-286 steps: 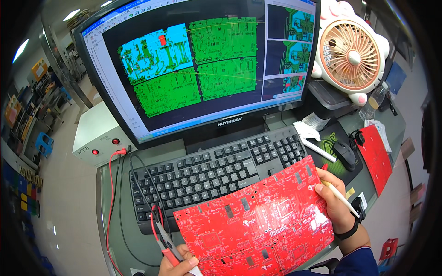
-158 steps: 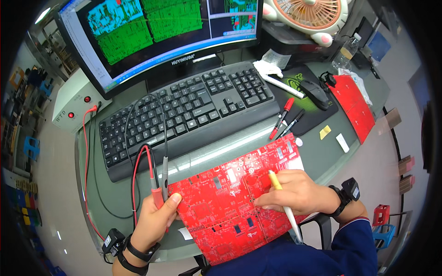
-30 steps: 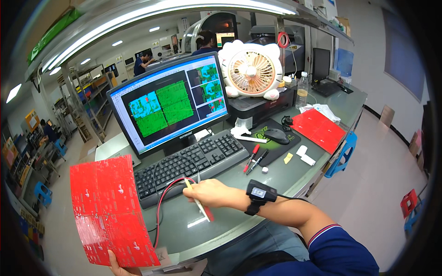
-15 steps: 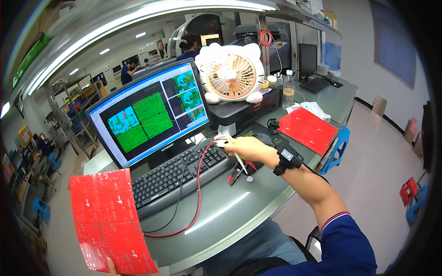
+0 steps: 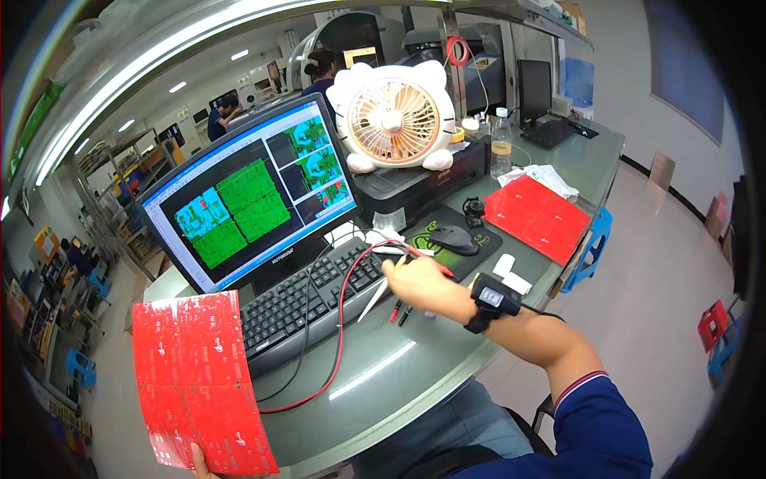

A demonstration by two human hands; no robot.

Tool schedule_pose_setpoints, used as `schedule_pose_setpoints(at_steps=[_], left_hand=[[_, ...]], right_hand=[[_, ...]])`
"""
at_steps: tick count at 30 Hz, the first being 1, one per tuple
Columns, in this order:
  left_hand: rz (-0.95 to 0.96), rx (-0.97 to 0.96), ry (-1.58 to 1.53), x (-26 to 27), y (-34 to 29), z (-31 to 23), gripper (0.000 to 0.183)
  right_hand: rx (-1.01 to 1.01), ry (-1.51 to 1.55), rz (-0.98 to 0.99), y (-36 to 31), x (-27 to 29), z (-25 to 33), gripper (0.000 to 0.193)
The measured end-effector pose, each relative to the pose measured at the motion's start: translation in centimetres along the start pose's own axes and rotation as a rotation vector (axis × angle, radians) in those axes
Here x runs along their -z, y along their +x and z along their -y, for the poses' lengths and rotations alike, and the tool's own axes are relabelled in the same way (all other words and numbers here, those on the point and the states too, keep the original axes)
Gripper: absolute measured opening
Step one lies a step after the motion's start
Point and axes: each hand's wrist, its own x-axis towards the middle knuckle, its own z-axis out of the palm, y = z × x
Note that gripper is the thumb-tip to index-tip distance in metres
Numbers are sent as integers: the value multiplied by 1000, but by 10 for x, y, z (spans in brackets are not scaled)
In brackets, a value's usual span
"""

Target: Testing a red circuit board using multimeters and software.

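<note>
At the lower left my left hand (image 5: 201, 461) grips the near edge of a red circuit board panel (image 5: 187, 359); only its thumb shows, and the other fingers are hidden behind the panel. Beyond the front of the keyboard (image 5: 295, 311), my right hand (image 5: 419, 281) is closed around slim pale tweezers (image 5: 373, 300), their tip slanting down and left. A red cable (image 5: 344, 327) and a thin black one run over the keyboard to beside this hand. Below its fingers lie a red probe (image 5: 396, 310) and a black probe (image 5: 405, 316) on the table.
A monitor (image 5: 247, 191) showing a green board layout stands behind the keyboard. A cat-shaped fan (image 5: 392, 120) sits on a black printer (image 5: 431, 180). Rightward are a mouse (image 5: 453, 239), white pieces (image 5: 517, 283), another red panel (image 5: 538, 219), a bottle (image 5: 500, 148) and a blue stool (image 5: 590, 251).
My right hand has moved a little nearer and turned; the tweezers' tip has swung from pointing right to pointing left. The mouse and white pieces have come into sight. My left hand keeps its hold.
</note>
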Motion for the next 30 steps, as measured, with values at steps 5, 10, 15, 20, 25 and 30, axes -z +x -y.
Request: schedule_pose_setpoints(at_steps=[5,10,15,20,25,30], left_hand=[[157,-114,188,44,20,24,39],[87,177,-83,44,13,3,42],[14,138,12,13,0,4,52],[222,162,-56,31,10,7,50],[231,229,-125,31,14,7,48],[229,226,-95,17,4,2,47]], right_hand=[[-2,220,49,-13,-22,9,24],[-271,452,-126,-27,26,-11,36],[-835,568,-564,-119,29,-145,20],[-1231,321,-809,-245,-16,-280,31],[-1522,224,-529,-274,-21,-311,59],[-1509,302,-499,-281,-28,-336,72]])
